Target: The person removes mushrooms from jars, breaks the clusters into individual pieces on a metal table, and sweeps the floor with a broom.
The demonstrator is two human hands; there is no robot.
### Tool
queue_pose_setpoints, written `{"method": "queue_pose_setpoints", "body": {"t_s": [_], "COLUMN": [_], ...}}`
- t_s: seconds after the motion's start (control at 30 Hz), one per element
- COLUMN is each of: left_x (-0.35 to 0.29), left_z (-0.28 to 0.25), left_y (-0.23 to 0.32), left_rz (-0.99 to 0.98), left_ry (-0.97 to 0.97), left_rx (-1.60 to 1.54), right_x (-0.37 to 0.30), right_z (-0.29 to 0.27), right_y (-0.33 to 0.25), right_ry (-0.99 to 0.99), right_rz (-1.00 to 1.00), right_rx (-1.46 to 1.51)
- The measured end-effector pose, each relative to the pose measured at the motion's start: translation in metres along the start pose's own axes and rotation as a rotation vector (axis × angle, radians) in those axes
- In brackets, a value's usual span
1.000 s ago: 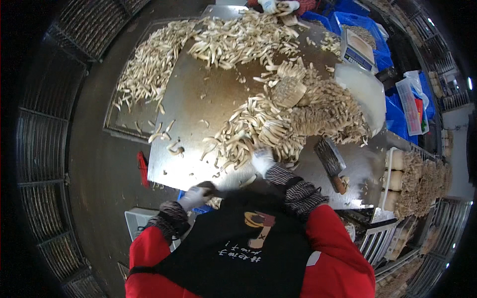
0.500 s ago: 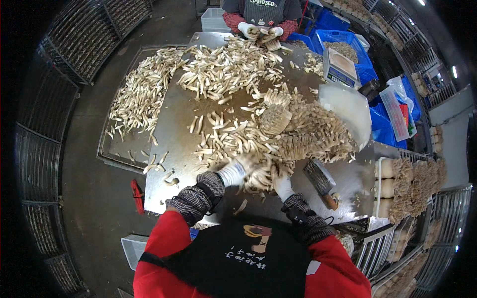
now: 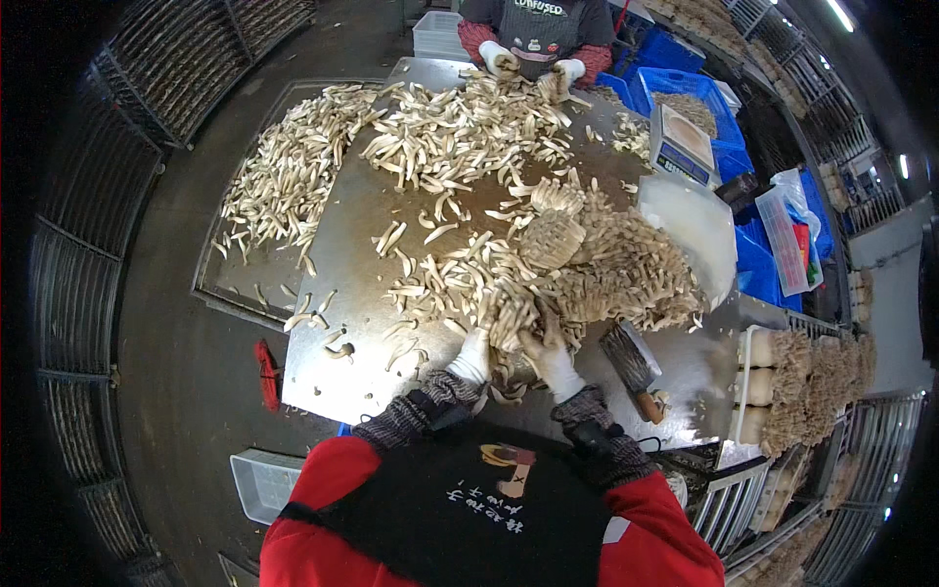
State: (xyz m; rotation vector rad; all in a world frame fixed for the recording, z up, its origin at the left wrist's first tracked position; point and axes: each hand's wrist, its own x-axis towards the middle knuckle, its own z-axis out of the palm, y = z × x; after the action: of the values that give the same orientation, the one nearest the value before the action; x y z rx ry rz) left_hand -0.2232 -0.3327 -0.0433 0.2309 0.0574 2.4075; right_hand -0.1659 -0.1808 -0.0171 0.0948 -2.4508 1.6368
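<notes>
Pale long-stemmed mushrooms with brown caps lie heaped on the metal table (image 3: 337, 245). At the heap's near edge, a mushroom cluster (image 3: 513, 315) is held between my two hands. My left hand (image 3: 475, 350), in a white glove, closes on its left side. My right hand (image 3: 550, 354), also gloved and soiled at the fingers, grips its right side. Fingertips are partly hidden among the stems. To the right lie uncut mushroom clumps (image 3: 636, 259). Beside my right hand rests a cleaver (image 3: 630, 357) with a wooden handle. A few loose mushrooms (image 3: 404, 347) lie left of my hands.
Across the table, a co-worker's gloved hands (image 3: 501, 63) are at another mushroom pile (image 3: 469, 127). More mushrooms (image 3: 293, 161) fill a lower surface at left. A scale (image 3: 683, 145), blue crates (image 3: 719, 108) and bottled mushrooms (image 3: 782, 386) stand right. A white bin (image 3: 264, 484) sits lower left.
My left hand, blurred before, has come lower and steadied against the cluster. Loose mushrooms now lie on the metal to its left. The co-worker's hands have moved apart.
</notes>
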Motion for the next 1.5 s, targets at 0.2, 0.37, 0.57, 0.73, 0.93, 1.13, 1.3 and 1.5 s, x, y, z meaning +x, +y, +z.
{"method": "queue_pose_setpoints", "body": {"t_s": [0.2,0.37,0.57,0.73,0.93,1.13,1.3,1.5], "left_x": [-0.02,-0.012,-0.008,-0.014,-0.025,-0.02,-0.036,-0.041], "left_z": [0.049,0.068,0.066,0.084,0.059,0.091,0.084,0.052], "left_y": [0.014,0.021,0.022,0.012,0.0,0.008,0.014,0.021], "left_rz": [0.119,0.288,0.232,0.259,0.237,0.288,0.12,0.276], "left_ry": [0.49,0.519,0.57,0.59,0.585,0.492,0.483,0.598], "left_rx": [0.694,0.992,0.274,0.113,0.228,0.121,0.309,0.832], "right_x": [0.015,0.032,0.014,0.001,0.017,-0.002,0.01,0.012], "right_z": [0.023,0.014,0.042,0.027,0.024,0.027,0.034,0.035], "right_y": [-0.053,-0.085,-0.063,-0.056,-0.1,-0.065,-0.063,-0.071], "right_ry": [0.246,0.12,0.281,0.283,0.051,0.229,0.16,0.078], "right_rz": [0.18,-0.038,-0.019,0.056,0.037,0.141,0.214,0.074], "right_rx": [0.039,-0.249,0.046,-0.054,-0.075,0.067,0.233,-0.026]}}
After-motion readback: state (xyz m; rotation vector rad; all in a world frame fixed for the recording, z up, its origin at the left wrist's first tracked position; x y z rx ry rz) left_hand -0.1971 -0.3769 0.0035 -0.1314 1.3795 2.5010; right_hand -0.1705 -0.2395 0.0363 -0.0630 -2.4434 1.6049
